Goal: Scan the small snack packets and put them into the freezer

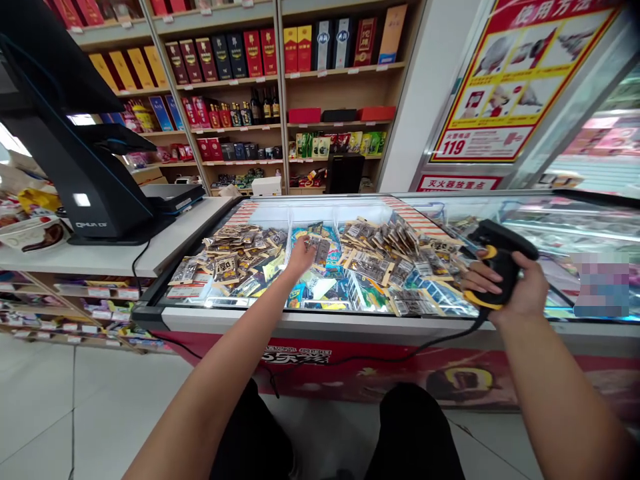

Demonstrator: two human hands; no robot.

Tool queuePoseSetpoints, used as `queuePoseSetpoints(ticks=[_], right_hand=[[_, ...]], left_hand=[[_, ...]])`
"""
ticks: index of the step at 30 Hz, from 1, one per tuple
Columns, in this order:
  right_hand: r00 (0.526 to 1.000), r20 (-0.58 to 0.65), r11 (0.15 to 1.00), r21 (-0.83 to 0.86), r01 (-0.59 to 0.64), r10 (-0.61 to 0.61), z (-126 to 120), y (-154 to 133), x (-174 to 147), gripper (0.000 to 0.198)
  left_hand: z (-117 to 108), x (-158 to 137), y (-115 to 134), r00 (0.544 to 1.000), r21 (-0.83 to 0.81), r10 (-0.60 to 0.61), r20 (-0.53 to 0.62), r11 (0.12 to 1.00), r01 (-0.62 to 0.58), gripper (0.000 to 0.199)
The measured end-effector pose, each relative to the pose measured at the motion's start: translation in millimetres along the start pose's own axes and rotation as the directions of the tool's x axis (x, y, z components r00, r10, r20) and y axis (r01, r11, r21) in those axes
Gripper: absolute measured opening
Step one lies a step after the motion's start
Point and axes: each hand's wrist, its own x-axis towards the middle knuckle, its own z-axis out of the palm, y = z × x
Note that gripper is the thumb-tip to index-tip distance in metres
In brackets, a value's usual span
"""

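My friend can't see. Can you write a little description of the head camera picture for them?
A person's left hand holds a small packet above a chest freezer, while their right hand grips a black-and-yellow handheld scanner. Many more packets lie heaped across the freezer, and shelves of colourful boxes stand behind.

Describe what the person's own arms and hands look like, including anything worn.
The left hand and right hand are bare, with no gloves or watch showing. No sleeves cover the visible left forearm and right forearm, and no markings stand out on them. Below, black trousers are worn.
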Motion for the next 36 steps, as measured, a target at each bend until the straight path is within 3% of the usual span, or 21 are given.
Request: queuePoseSetpoints(ticks=[4,7,11,14,18,21,25,28,31,34,36], right_hand=[[0.995,-0.095,0.996,-0.087,0.012,-0.020,-17.5,3.3,-15.1,0.025],[0.991,-0.123,0.995,-0.090,0.047,-0.058,-22.4,4.7,-20.4,0.024],[0.984,-0.159,0.997,-0.004,0.077,-0.077,-31.2,7.9,-16.6,0.024],[0.993,-0.117,0.977,0.213,-0.007,0.032,-46.8,13.9,-5.2,0.024],[0.996,0.004,0.873,0.481,-0.084,0.093,-69.0,21.4,10.8,0.034],[0.998,0.002,0.909,0.413,-0.059,0.064,-69.8,20.8,9.0,0.037],[0.993,-0.112,0.987,0.160,-0.011,0.030,-37.7,11.8,-7.7,0.028],[0.961,-0.277,0.996,0.091,0.003,0.022,2.5,5.3,-17.2,0.027],[0.885,-0.458,0.989,0.147,-0.016,0.082,32.9,1.6,-24.4,0.028],[0.797,-0.566,0.960,0.272,-0.060,0.210,33.4,-0.5,-30.3,0.029],[0.781,-0.562,0.931,0.360,-0.066,0.273,19.0,-0.5,-30.9,0.026]], left_hand=[[19.2,-9.1,6.9,0.993,0.210,0.037,0.110,0.976,-0.059,0.085],[21.8,-16.3,7.2,0.959,0.271,0.115,0.261,0.944,-0.187,0.099],[8.0,-22.8,1.0,0.856,0.262,0.215,0.470,0.892,-0.368,0.081],[1.2,-25.4,-1.3,0.778,0.248,0.289,0.558,0.836,-0.489,0.055],[10.0,-28.2,3.6,0.729,0.253,0.301,0.614,0.800,-0.544,0.048],[22.6,-30.1,8.0,0.712,0.239,0.305,0.633,0.798,-0.554,0.048],[32.2,-32.0,9.3,0.693,0.238,0.326,0.643,0.775,-0.586,0.050],[28.0,-34.0,9.0,0.718,0.240,0.347,0.604,0.779,-0.579,0.052],[9.5,-37.9,13.2,0.782,0.299,0.378,0.497,0.771,-0.562,0.050],[-27.5,-46.7,25.2,0.868,0.533,0.360,0.343,0.686,-0.495,0.045],[-61.7,-56.8,34.9,0.943,0.757,0.286,0.170,0.575,-0.311,0.044]])
